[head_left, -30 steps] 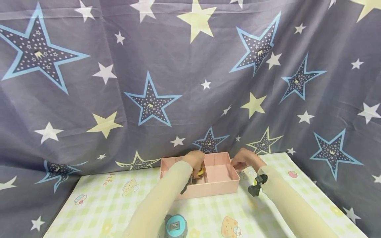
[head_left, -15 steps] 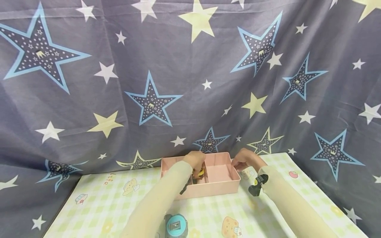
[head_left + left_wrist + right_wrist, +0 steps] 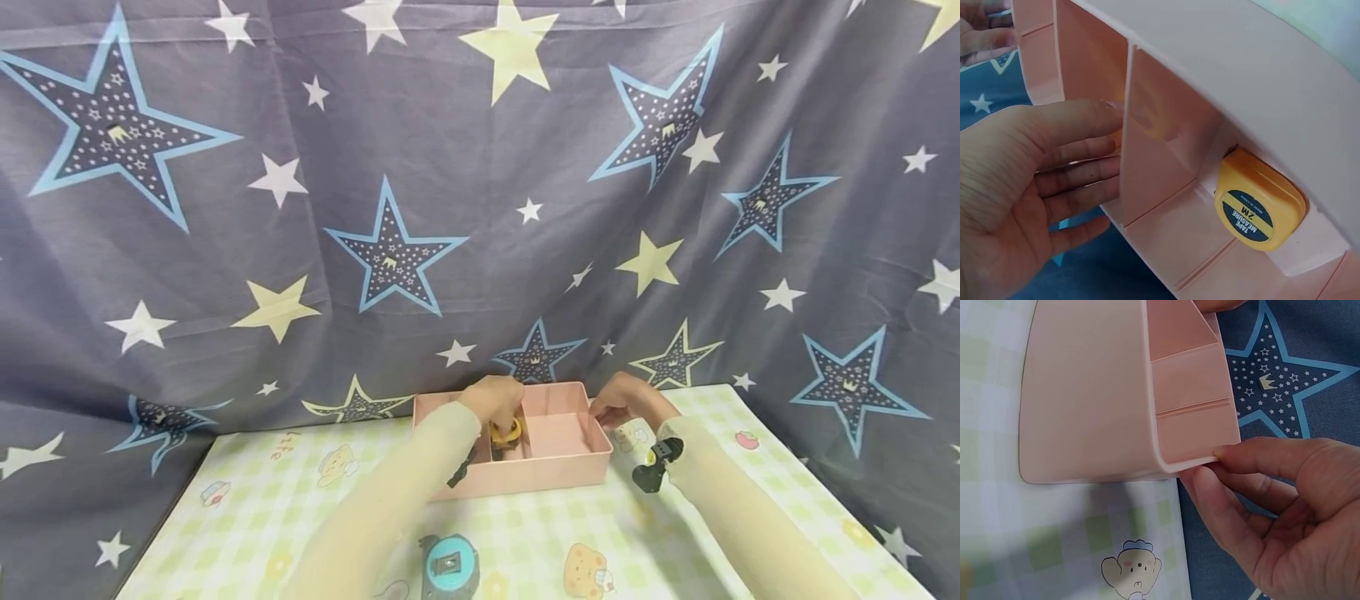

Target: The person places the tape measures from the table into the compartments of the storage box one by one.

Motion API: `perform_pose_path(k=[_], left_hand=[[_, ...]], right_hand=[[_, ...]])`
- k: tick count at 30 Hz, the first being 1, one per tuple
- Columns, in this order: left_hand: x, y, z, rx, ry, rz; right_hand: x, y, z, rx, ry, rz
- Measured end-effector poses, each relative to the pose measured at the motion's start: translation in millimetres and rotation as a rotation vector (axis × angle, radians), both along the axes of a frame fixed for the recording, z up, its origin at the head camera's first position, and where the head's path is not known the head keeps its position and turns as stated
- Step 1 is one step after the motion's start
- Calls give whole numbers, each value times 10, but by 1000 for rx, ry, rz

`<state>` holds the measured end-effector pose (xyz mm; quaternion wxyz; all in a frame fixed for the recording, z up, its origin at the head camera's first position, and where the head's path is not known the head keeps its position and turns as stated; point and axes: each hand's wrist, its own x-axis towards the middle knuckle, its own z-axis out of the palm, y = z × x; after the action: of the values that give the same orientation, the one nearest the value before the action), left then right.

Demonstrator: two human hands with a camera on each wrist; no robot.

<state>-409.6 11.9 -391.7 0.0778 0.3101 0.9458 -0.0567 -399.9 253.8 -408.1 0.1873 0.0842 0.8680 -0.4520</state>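
A pink divided box [image 3: 517,477] stands at the back of the table. My left hand [image 3: 491,400] reaches into its middle compartment, fingers about a yellow tape measure [image 3: 512,433] that they partly hide. In the left wrist view the left hand [image 3: 1041,181] lies beside a divider, with only a strip of yellow showing behind its fingers. Another yellow tape measure [image 3: 1254,209], marked 2M, is in the neighbouring compartment. At the box's right end my right hand [image 3: 630,400] holds the rim; in the right wrist view the right hand [image 3: 1279,512] pinches its corner between thumb and fingers.
A turquoise and black tape measure [image 3: 452,567] lies on the checked tablecloth [image 3: 330,508] in front of the box. Close behind the box hangs a dark star-patterned curtain [image 3: 480,325]. The box's right compartment [image 3: 558,435] shows a bare floor.
My left hand has shifted slightly up and left in the box, showing more of the yellow tape measure. The right hand stays at the rim. The whole head view has shifted a little.
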Motion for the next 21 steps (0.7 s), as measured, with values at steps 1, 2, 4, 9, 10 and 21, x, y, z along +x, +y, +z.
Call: perform_pose_path(k=[1,2,4,9,10,21], left_hand=[[2,-4,22,5,1,-11],[-1,-11,40,7,5,-25],[5,-37,84,35,-2,-39],[62,-163,193,149,12,-75],[81,-191,215,169,9,-84],[349,-436,468,225,37,-239]], right_hand=[[4,6,5,0,-1,4],[5,10,11,1,-2,7],[9,13,26,3,-2,6],[14,3,54,6,-6,2],[14,1,55,5,-8,1],[13,16,27,-6,0,12]])
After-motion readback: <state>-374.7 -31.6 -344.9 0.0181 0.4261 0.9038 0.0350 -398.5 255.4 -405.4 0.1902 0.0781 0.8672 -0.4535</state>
